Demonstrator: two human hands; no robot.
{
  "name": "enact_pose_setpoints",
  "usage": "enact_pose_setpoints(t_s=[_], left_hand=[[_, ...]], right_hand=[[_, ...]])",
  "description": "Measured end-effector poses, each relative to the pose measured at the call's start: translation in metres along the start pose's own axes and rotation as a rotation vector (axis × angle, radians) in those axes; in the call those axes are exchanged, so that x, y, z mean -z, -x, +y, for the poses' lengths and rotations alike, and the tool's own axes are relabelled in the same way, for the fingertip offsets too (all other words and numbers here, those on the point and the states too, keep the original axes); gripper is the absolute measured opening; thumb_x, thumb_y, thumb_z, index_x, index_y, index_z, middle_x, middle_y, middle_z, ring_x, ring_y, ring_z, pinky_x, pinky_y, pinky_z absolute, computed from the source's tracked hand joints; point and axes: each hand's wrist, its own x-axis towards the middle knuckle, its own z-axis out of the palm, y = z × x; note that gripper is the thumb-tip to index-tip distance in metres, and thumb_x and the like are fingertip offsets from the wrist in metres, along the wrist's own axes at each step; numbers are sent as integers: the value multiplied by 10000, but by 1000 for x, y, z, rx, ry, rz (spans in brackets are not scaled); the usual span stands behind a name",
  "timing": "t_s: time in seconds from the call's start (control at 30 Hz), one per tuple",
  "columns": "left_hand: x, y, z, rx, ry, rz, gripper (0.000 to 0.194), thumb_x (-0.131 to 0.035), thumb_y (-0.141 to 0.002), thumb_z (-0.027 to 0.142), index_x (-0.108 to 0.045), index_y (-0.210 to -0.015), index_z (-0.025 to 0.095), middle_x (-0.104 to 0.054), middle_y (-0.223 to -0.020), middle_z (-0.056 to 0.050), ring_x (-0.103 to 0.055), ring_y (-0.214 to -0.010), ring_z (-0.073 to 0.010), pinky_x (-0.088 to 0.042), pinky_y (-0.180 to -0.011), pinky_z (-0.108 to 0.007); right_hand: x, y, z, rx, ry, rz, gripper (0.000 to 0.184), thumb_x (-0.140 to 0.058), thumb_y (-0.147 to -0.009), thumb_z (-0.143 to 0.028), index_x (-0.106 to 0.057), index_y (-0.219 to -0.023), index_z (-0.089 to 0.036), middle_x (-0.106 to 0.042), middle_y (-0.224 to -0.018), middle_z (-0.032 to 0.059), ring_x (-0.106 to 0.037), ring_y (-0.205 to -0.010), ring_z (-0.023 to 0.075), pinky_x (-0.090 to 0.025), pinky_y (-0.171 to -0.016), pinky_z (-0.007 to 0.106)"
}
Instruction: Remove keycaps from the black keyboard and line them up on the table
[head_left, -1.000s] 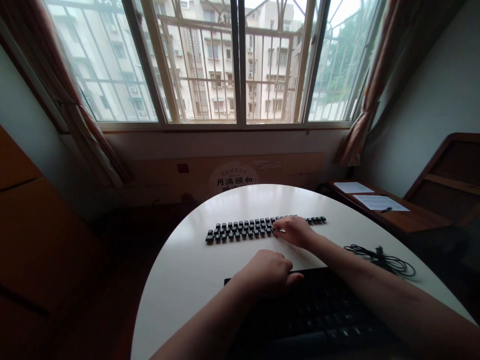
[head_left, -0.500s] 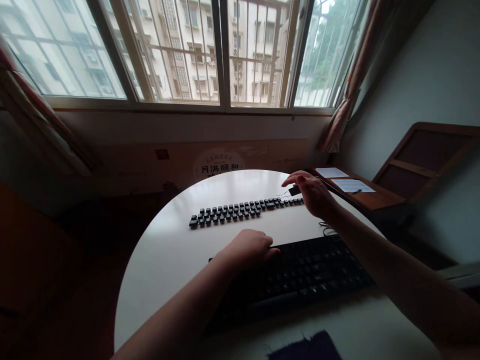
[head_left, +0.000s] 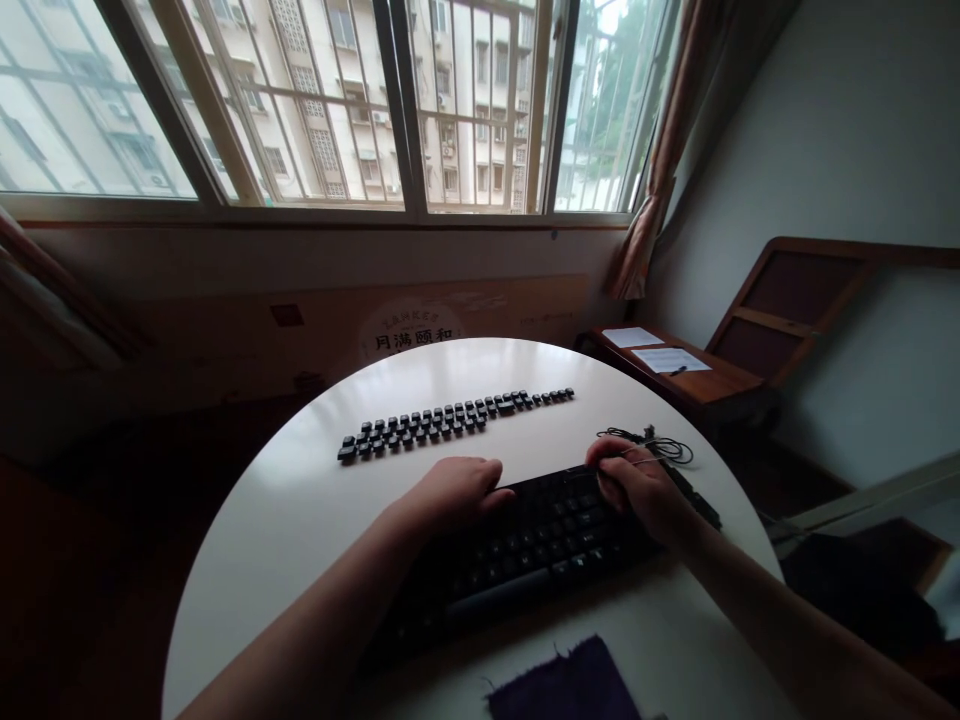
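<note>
A black keyboard [head_left: 540, 545] lies on a round white table [head_left: 300, 520] in front of me. My left hand [head_left: 450, 490] rests curled on the keyboard's upper left edge and holds it. My right hand [head_left: 637, 495] is closed over the keyboard's upper right keys, pinching what looks like a thin wire tool. Beyond the keyboard, several loose black keycaps [head_left: 442, 418] lie in two long rows. Whether a keycap is in my right fingers is hidden.
A coiled black cable [head_left: 652, 443] lies just behind my right hand. A purple cloth [head_left: 562, 685] sits at the table's near edge. At the right stands a low wooden desk [head_left: 705, 385] with papers [head_left: 670, 359]. A printed cardboard box [head_left: 405, 325] leans below the window.
My right hand left the right end of the keycap rows, lifted with a dark keycap, and came down onto the keyboard's right side. The view tilted down and right. My left hand stayed put.
</note>
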Motion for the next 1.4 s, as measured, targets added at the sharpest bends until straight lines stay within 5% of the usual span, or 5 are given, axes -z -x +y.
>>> enact_pose_setpoints(t_s=[0.17,0.77,0.93,1.23,1.4], left_hand=[[1,-1,0,7,14,-5,354,-436,-954,507,-560,-811,208,-664,-843,-44,-606,-729,-206,-390,-593,-281],[3,-1,3,30,-41,-12,344,-432,-957,495,-560,-820,206,-649,-845,-30,-598,-738,-197,-380,-598,-277],[2,0,3,32,-47,-5,344,-433,-957,490,-557,-816,202,-648,-845,-31,-597,-727,-193,-377,-587,-281],[5,-1,7,48,-27,-16,338,-440,-951,482,-574,-824,200,-653,-862,-40,-598,-721,-186,-387,-587,-274],[3,0,5,39,-35,2,350,-433,-955,492,-575,-825,200,-655,-852,-40,-601,-731,-193,-386,-591,-273]], right_hand=[[-11,-1,14,-61,18,-30,76,-498,-728,-250,-532,-702,-188,-290,-455,-96,-220,-408,73,-132,-390,202],[-21,-3,14,-78,147,4,97,-463,-756,-235,-534,-706,-191,-435,-395,-76,-373,-375,91,-238,-387,184],[-23,-3,18,-36,226,13,106,-452,-782,-225,-531,-716,-199,-436,-421,-69,-398,-391,104,-263,-394,199],[-27,11,9,230,733,5,153,-441,-821,-192,-578,-755,-205,-552,-550,-25,-508,-510,142,-351,-551,250],[-26,15,9,278,752,24,153,-437,-837,-207,-574,-767,-209,-539,-549,-28,-515,-515,149,-359,-579,261]])
